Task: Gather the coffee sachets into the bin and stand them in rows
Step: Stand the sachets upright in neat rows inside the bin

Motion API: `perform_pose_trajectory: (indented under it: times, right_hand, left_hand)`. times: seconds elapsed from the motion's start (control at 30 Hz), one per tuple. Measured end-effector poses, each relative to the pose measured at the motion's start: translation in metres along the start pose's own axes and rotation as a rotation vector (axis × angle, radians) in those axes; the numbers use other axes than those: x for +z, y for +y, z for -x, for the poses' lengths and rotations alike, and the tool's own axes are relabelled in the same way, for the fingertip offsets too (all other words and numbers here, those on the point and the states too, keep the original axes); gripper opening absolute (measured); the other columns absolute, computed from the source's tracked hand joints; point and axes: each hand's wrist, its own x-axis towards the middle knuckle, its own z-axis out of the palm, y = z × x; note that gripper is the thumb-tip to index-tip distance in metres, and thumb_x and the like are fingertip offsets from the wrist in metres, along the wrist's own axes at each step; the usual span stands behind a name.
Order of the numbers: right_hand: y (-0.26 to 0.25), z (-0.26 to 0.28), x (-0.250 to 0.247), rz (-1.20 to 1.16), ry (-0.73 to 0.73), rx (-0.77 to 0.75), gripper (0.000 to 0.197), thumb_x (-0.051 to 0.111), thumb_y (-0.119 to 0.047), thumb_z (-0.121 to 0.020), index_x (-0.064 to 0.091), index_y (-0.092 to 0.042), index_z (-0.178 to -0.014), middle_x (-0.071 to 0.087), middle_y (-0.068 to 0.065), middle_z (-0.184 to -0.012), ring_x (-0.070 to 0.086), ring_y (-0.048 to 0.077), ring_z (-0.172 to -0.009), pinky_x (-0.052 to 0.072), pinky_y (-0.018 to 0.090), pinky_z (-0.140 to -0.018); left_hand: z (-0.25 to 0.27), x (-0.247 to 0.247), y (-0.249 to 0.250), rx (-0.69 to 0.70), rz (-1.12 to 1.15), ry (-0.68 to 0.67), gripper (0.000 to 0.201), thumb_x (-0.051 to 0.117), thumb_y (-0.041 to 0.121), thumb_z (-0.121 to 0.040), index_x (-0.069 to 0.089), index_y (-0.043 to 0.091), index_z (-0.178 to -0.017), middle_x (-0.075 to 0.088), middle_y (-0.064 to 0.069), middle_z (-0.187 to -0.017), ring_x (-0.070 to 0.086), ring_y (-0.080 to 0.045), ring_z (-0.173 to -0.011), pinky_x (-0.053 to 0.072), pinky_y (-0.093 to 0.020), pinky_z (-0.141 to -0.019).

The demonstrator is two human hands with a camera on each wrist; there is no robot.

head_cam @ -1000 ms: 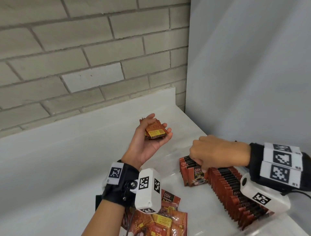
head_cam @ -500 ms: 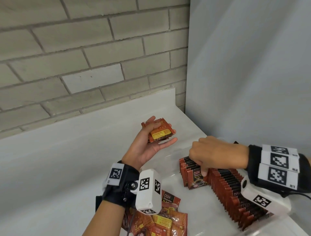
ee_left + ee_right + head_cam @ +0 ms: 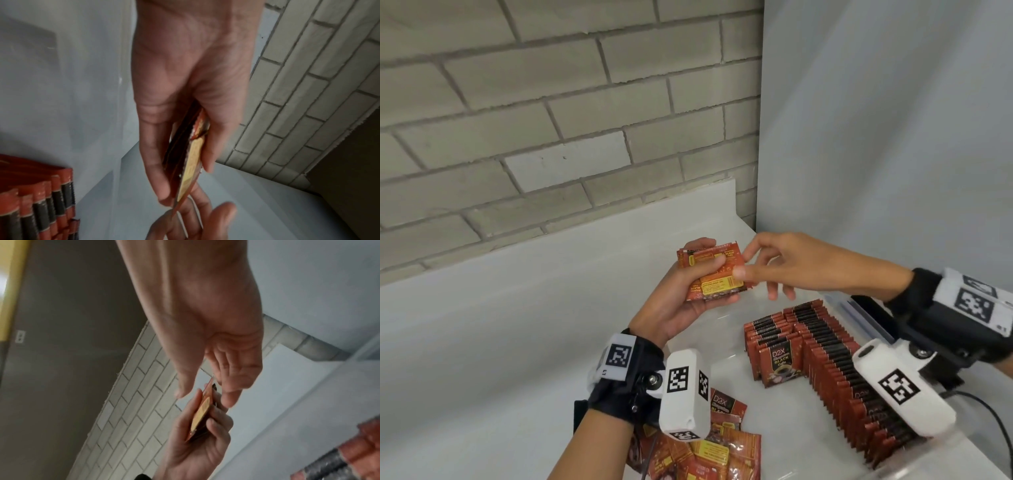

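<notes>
My left hand [image 3: 724, 282] is raised palm up and grips a small stack of red and yellow coffee sachets [image 3: 705, 255], thumb across the front. The front sachet [image 3: 191, 164] is slid out past the rest. My right hand [image 3: 743, 263] has its thumb and fingers on either side of the stack's right edge; the right wrist view shows a gap between them and the stack [image 3: 202, 410]. Below it, a long row of sachets [image 3: 835, 370] stands on edge in the clear bin [image 3: 840, 303], with a shorter row [image 3: 770, 342] beside it.
A loose pile of sachets [image 3: 709, 452] lies on the white counter near my left wrist. A brick wall [image 3: 551, 137] backs the counter and a pale panel [image 3: 876, 137] closes it on the right. A black cable [image 3: 993, 414] runs by the bin.
My right hand has left the standing row in the bin and risen to the stack. My left hand has turned the stack up and toward the right hand.
</notes>
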Motion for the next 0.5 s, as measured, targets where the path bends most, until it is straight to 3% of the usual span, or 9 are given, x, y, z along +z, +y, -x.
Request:
perform_pose_trajectory:
  times: [0.07,0.17,0.3,0.4,0.5]
  right_hand:
    - [0.001,-0.003,0.006,-0.103,0.027,0.0,0.039,0.064,-0.049,-0.081,0.057,-0.022,-0.108,0.069,-0.006,-0.079,0.064,0.008,-0.062,0.048,0.019,-0.053]
    - [0.005,-0.006,0.009,-0.242,0.07,0.003,0.021,0.067,-0.026,-0.088,0.06,-0.014,-0.103,0.065,-0.007,-0.065,0.057,0.006,-0.057,0.043,0.018,-0.049]
    - [0.004,-0.004,0.004,-0.36,0.131,-0.043,0.016,0.069,-0.017,-0.087,0.063,-0.008,-0.099,0.067,0.002,-0.068,0.057,0.01,-0.059,0.045,0.018,-0.051]
    - [0.002,-0.002,0.0,-0.401,0.176,-0.107,0.014,0.069,-0.012,-0.085,0.062,-0.005,-0.095,0.071,0.01,-0.074,0.066,0.017,-0.064,0.054,0.021,-0.061]
    - [0.003,0.0,-0.003,-0.41,0.193,-0.149,0.014,0.071,-0.007,-0.082,0.063,-0.001,-0.091,0.074,0.008,-0.082,0.072,0.019,-0.076,0.056,0.022,-0.073]
  left_hand:
    - [0.0,-0.001,-0.001,0.005,-0.022,-0.02,0.03,0.065,0.012,-0.081,0.056,0.022,-0.108,0.068,-0.014,-0.111,0.068,-0.035,-0.093,0.059,-0.036,-0.061]
    - [-0.001,-0.002,-0.001,0.005,-0.036,-0.028,0.026,0.063,0.02,-0.085,0.056,0.02,-0.109,0.067,-0.013,-0.11,0.069,-0.03,-0.091,0.059,-0.035,-0.06]
    - [0.0,0.0,0.001,-0.064,-0.09,-0.034,0.049,0.048,0.052,-0.087,0.067,0.013,-0.11,0.07,-0.016,-0.1,0.069,-0.024,-0.076,0.06,-0.034,-0.064]
    - [-0.002,-0.002,0.001,-0.096,-0.053,-0.058,0.064,0.036,0.065,-0.087,0.074,0.017,-0.104,0.07,-0.017,-0.103,0.069,-0.026,-0.073,0.06,-0.036,-0.067]
    - [-0.001,-0.004,0.0,-0.113,-0.043,-0.078,0.063,0.04,0.062,-0.086,0.069,0.013,-0.113,0.067,-0.018,-0.098,0.069,-0.028,-0.07,0.06,-0.036,-0.064]
